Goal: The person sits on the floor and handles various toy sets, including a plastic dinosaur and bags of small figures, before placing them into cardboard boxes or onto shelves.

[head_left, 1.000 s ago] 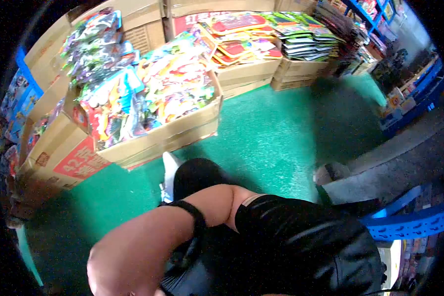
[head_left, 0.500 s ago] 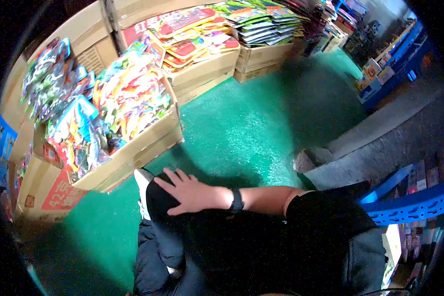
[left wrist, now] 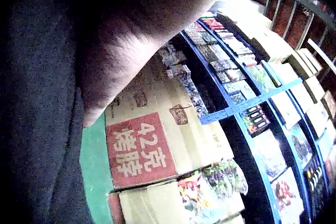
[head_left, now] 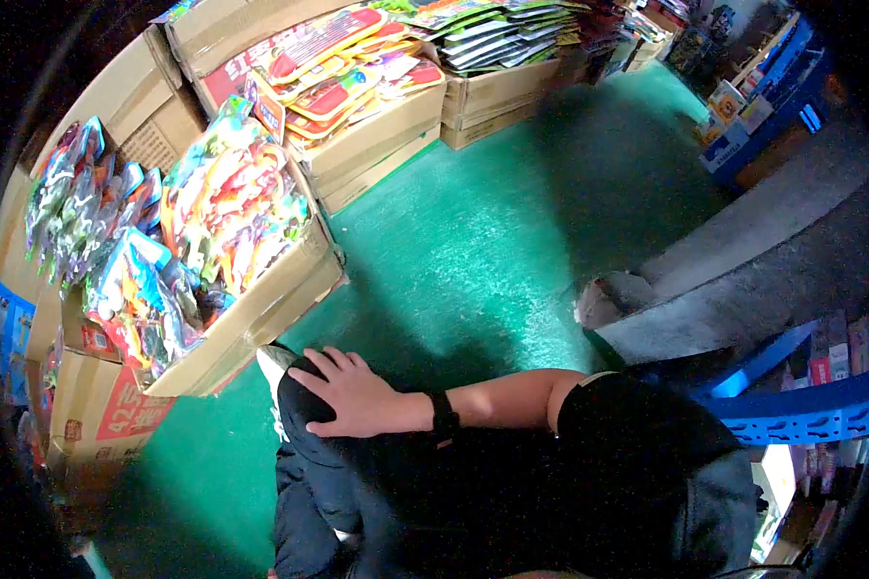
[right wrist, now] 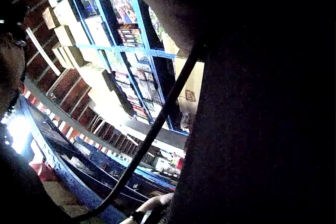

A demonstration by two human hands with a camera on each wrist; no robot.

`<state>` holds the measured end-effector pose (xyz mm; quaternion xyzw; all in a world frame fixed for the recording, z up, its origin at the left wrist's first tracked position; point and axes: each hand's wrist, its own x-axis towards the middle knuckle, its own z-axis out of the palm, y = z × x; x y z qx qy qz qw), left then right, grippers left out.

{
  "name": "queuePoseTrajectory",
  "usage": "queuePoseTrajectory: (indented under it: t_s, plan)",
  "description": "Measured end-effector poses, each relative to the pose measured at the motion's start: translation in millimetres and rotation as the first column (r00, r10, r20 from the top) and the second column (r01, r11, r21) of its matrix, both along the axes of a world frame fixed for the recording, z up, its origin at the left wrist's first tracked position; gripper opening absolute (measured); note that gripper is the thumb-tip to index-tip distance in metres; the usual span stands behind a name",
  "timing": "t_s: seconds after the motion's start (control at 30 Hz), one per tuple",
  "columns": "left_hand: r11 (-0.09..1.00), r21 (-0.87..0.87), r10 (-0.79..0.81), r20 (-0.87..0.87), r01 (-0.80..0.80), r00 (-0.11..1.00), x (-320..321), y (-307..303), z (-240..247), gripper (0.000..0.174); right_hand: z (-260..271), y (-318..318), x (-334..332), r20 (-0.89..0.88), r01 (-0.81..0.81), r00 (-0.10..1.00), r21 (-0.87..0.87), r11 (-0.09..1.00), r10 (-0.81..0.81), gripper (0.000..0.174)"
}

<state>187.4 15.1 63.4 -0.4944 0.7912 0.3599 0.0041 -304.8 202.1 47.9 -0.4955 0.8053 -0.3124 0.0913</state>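
My right hand (head_left: 357, 397) rests palm down on a dark-trousered knee (head_left: 304, 386), fingers spread and holding nothing. A black band (head_left: 444, 415) circles that wrist. The left hand is out of the head view. In the left wrist view, a bare part of my left hand (left wrist: 123, 50) lies against dark cloth (left wrist: 42, 129), its fingers hidden. The right wrist view is mostly dark cloth (right wrist: 262, 103), with a thin black strap (right wrist: 152, 134) crossing it and a banded forearm (right wrist: 155, 203) at the bottom edge.
An open cardboard box (head_left: 270, 309) of bagged colourful toys (head_left: 237, 203) stands left on the green floor (head_left: 454, 251). Behind it, another box (head_left: 377, 145) holds red and yellow packs (head_left: 328, 96). A grey ledge (head_left: 743, 261) and blue shelf rail (head_left: 801, 415) lie right.
My right hand swung from the lower left up onto the knee, where it stays. The head view shifted, so the boxes now sit further left and the toy box lower.
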Motion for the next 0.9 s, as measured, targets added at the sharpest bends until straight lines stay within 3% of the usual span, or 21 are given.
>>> queuePoseTrajectory:
  t_s: [0.13, 0.17, 0.23, 0.33, 0.53, 0.67, 0.73, 0.77, 0.83, 0.87, 0.9]
  plan:
    - [0.993, -0.052, -0.108, 0.005, 0.108, 0.994, 3, 2, 0, 0.042, -1, -1, 0, -0.013, 0.005, 1.000, 0.009, 1.000, -0.005, 0.083]
    - [0.998, 0.058, 0.040, -0.068, -0.036, 0.997, -2, 5, 0, 0.042, -1, -1, 0, -0.012, -0.001, 1.000, 0.009, 1.000, 0.001, 0.083]
    - [0.908, 0.300, 0.351, -0.166, -0.292, 0.922, -18, 14, 4, 0.044, 0, -2, 0, -0.021, 0.007, 1.000, 0.008, 1.000, -0.007, 0.083]
    - [0.830, 0.439, 0.449, -0.158, -0.344, 0.880, 17, -3, -25, 0.046, -1, -3, -1, -0.011, -0.009, 1.000, 0.002, 1.000, 0.009, 0.083]
    - [0.812, 0.289, 0.550, -0.084, -0.507, 0.831, -32, 20, 8, 0.046, -3, -6, 0, -0.040, -0.004, 0.999, 0.007, 1.000, 0.004, 0.084]
    - [0.859, 0.279, 0.481, -0.151, -0.430, 0.864, -29, 24, 9, 0.046, -1, -6, 0, -0.046, 0.007, 0.999, 0.025, 1.000, -0.006, 0.082]
    - [0.896, 0.125, 0.437, -0.090, -0.425, 0.895, -59, 35, 34, 0.041, -1, -5, 1, -0.049, 0.011, 0.999, 0.017, 1.000, -0.011, 0.081]
    - [0.893, 0.119, 0.444, -0.079, -0.434, 0.892, -45, 31, 26, 0.041, 0, -5, 0, -0.058, 0.018, 0.998, 0.009, 1.000, -0.017, 0.081]
    - [0.946, 0.211, 0.253, -0.009, -0.246, 0.967, 17, -6, -31, 0.038, -2, -7, 4, -0.052, 0.024, 0.998, -0.007, 1.000, -0.024, 0.081]
    - [0.781, 0.236, 0.477, 0.374, -0.579, 0.796, 69, -46, -94, 0.038, -3, -8, 5, -0.069, 0.028, 0.997, -0.009, 1.000, -0.028, 0.081]
    - [0.787, 0.237, 0.468, 0.372, -0.570, 0.801, 48, -43, -74, 0.038, -3, -7, 2, -0.095, 0.039, 0.995, -0.006, 0.999, -0.040, 0.081]
